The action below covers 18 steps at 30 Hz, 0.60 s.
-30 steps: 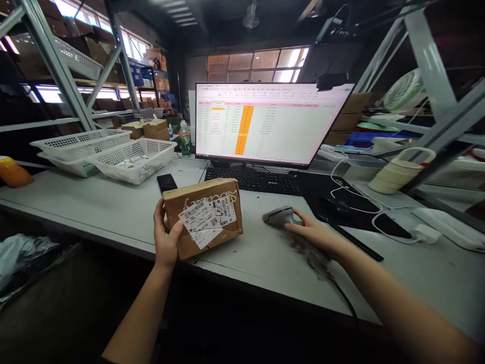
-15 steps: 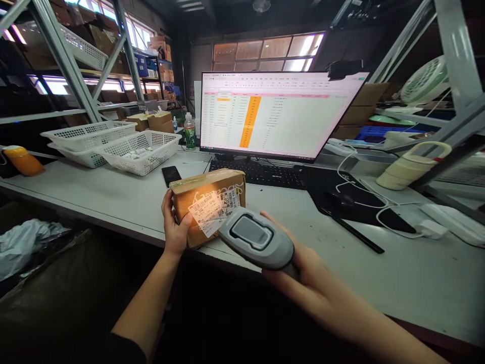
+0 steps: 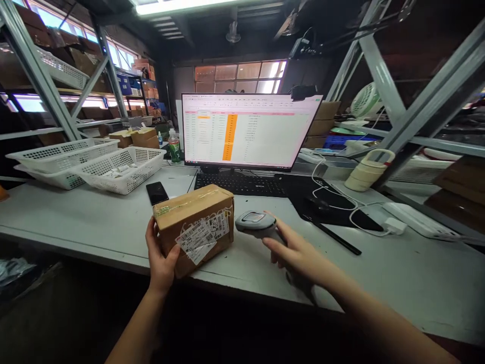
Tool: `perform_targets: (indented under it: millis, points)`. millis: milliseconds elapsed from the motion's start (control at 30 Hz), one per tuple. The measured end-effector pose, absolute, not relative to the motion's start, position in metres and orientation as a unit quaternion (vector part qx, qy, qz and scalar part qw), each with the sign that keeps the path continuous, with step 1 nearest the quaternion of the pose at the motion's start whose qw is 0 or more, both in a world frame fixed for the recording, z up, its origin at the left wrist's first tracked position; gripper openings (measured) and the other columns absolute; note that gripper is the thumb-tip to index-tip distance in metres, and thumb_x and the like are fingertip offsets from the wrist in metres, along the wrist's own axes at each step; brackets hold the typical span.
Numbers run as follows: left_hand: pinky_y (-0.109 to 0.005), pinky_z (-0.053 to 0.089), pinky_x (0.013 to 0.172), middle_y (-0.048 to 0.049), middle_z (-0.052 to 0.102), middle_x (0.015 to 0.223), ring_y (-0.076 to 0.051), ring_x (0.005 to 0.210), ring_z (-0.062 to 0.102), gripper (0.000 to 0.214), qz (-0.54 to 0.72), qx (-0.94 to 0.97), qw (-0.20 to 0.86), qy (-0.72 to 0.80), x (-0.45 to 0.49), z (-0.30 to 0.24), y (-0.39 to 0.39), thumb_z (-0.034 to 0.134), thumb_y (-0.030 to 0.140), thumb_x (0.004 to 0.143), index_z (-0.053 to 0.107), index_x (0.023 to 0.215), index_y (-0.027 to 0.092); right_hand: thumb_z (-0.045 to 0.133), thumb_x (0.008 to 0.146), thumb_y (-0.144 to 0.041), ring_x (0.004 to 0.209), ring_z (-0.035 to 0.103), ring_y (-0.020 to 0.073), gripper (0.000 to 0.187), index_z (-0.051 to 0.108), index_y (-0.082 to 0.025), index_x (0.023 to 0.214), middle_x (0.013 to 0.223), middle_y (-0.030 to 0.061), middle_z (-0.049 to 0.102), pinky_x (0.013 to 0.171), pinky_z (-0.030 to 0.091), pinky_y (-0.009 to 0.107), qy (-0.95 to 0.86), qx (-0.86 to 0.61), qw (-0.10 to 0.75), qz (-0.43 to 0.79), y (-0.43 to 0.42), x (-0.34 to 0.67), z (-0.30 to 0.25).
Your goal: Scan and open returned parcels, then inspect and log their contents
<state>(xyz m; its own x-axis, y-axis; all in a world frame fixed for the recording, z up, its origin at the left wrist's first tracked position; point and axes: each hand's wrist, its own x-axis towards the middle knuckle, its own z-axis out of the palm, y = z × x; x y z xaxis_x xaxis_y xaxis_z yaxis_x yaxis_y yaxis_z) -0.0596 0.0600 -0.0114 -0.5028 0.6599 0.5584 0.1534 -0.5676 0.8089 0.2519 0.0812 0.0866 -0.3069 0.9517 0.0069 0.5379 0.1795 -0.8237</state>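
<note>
A taped cardboard box (image 3: 193, 207) rests tilted near the front edge of the desk. My left hand (image 3: 162, 260) grips its left end, with the thumb on the front face beside a white shipping label (image 3: 199, 240). To the right of the box, my right hand (image 3: 290, 245) is wrapped round the handle of a grey barcode scanner (image 3: 255, 221). The scanner's head points left and is a little apart from the box; no light from it shows on the label. Behind the box stand a black keyboard (image 3: 242, 185) and a monitor (image 3: 246, 136) showing a spreadsheet.
White plastic baskets (image 3: 123, 174) stand at the left, with a black phone (image 3: 156, 193) before them. A green-labelled bottle (image 3: 174, 147) is beside the monitor. At the right lie a mouse (image 3: 317, 204), white cables, a black stick (image 3: 337, 237) and a cream cup (image 3: 364, 174).
The scanner has moved right, away from the label, and its orange light is gone from the box. The box has turned slightly, showing more of its top. The view has shifted right and tilted up.
</note>
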Motion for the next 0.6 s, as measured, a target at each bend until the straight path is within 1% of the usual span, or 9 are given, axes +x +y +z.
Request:
perform_targets:
  millis: [67, 133, 167, 233, 300, 367, 467, 533, 600]
  points:
    - [-0.043, 0.040, 0.114, -0.0125, 0.038, 0.154, -0.032, 0.138, 0.044, 0.093, 0.745, 0.477, 0.162, 0.436, -0.059, -0.016, 0.058, 0.079, 0.048, 0.075, 0.033, 0.152, 0.026, 0.054, 0.092, -0.054, 0.063, 0.065, 0.0193, 0.083, 0.021, -0.019, 0.159, 0.101, 0.0085, 0.069, 0.054, 0.056, 0.032, -0.691, -0.556, 0.261, 0.382, 0.110, 0.262, 0.075]
    - [-0.044, 0.034, 0.119, -0.0126, 0.038, 0.154, -0.032, 0.140, 0.041, 0.096, 0.740, 0.482, 0.144, 0.446, -0.060, -0.022, 0.057, 0.081, 0.046, 0.072, 0.034, 0.152, 0.025, 0.050, 0.094, -0.053, 0.067, 0.067, 0.0201, 0.070, 0.035, -0.017, 0.152, 0.098, 0.0079, 0.071, 0.058, 0.056, 0.032, -0.711, -0.568, 0.236, 0.339, 0.136, 0.273, 0.065]
    - [-0.045, 0.031, 0.120, -0.0128, 0.038, 0.154, -0.033, 0.142, 0.039, 0.098, 0.738, 0.480, 0.133, 0.455, -0.061, -0.025, 0.057, 0.083, 0.045, 0.069, 0.034, 0.152, 0.025, 0.048, 0.095, -0.053, 0.071, 0.068, 0.0210, 0.061, 0.047, -0.017, 0.144, 0.096, 0.0075, 0.072, 0.063, 0.057, 0.032, -0.735, -0.565, 0.220, 0.304, 0.149, 0.279, 0.062]
    - [-0.049, 0.026, 0.122, -0.0132, 0.038, 0.153, -0.034, 0.143, 0.036, 0.102, 0.735, 0.471, 0.118, 0.473, -0.064, -0.032, 0.058, 0.085, 0.043, 0.065, 0.034, 0.151, 0.024, 0.041, 0.098, -0.052, 0.082, 0.070, 0.0233, 0.047, 0.067, -0.018, 0.115, 0.093, 0.0077, 0.073, 0.074, 0.057, 0.034, -0.775, -0.558, 0.191, 0.228, 0.175, 0.290, 0.058]
    - [-0.052, 0.026, 0.122, -0.0139, 0.038, 0.153, -0.036, 0.144, 0.035, 0.105, 0.733, 0.464, 0.118, 0.483, -0.068, -0.037, 0.059, 0.086, 0.042, 0.062, 0.035, 0.151, 0.023, 0.034, 0.101, -0.047, 0.092, 0.069, 0.0261, 0.047, 0.070, -0.017, 0.096, 0.096, 0.0102, 0.074, 0.086, 0.055, 0.038, -0.780, -0.576, 0.179, 0.168, 0.203, 0.301, 0.056]
    - [-0.055, 0.026, 0.121, -0.0143, 0.039, 0.152, -0.038, 0.143, 0.036, 0.106, 0.732, 0.458, 0.120, 0.491, -0.070, -0.041, 0.061, 0.087, 0.042, 0.060, 0.035, 0.151, 0.023, 0.036, 0.100, -0.035, 0.109, 0.064, 0.0292, 0.039, 0.069, -0.015, 0.099, 0.111, 0.0142, 0.072, 0.098, 0.049, 0.043, -0.769, -0.602, 0.185, 0.113, 0.232, 0.308, 0.051]
    - [-0.060, 0.026, 0.120, -0.0148, 0.043, 0.148, -0.039, 0.140, 0.040, 0.108, 0.727, 0.445, 0.120, 0.508, -0.072, -0.042, 0.061, 0.088, 0.042, 0.057, 0.036, 0.150, 0.022, 0.048, 0.089, -0.017, 0.138, 0.044, 0.0304, 0.026, 0.066, -0.014, 0.108, 0.141, 0.0151, 0.058, 0.116, 0.032, 0.046, -0.777, -0.603, 0.177, 0.037, 0.268, 0.311, 0.037]
    - [-0.063, 0.027, 0.119, -0.0150, 0.047, 0.144, -0.040, 0.136, 0.045, 0.105, 0.724, 0.437, 0.121, 0.520, -0.072, -0.043, 0.060, 0.088, 0.043, 0.056, 0.039, 0.147, 0.022, 0.051, 0.085, -0.013, 0.144, 0.035, 0.0310, 0.026, 0.065, -0.014, 0.107, 0.149, 0.0151, 0.051, 0.120, 0.023, 0.047, -0.782, -0.600, 0.168, 0.002, 0.285, 0.310, 0.026]
    - [-0.064, 0.029, 0.117, -0.0143, 0.050, 0.140, -0.040, 0.132, 0.049, 0.103, 0.717, 0.431, 0.121, 0.535, -0.072, -0.045, 0.058, 0.089, 0.043, 0.055, 0.041, 0.144, 0.022, 0.050, 0.087, -0.014, 0.144, 0.033, 0.0330, 0.026, 0.063, -0.012, 0.108, 0.149, 0.0177, 0.049, 0.121, 0.019, 0.050, -0.777, -0.606, 0.167, -0.031, 0.296, 0.310, 0.018]
